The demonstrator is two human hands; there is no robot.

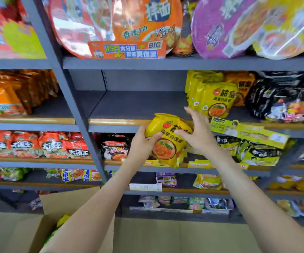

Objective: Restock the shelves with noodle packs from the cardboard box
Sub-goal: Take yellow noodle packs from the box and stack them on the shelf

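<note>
Yellow noodle pack was held tilted in front of the grey shelf, just below its bare stretch; the left hand gripped its left side, and the right hand clasped its right side, thumb across the front, fingers spread upward. Matching yellow packs stood on the shelf's right part, and the open cardboard box sat well below the shelf

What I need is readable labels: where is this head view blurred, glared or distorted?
Head view: sharpest at centre, on the yellow noodle pack held by the left hand and right hand; motion blur smears the orange packs at far left and the black packs at far right; glare streaks the yellow bowl lid at top right; wide-angle distortion slants the shelf upright.
</note>
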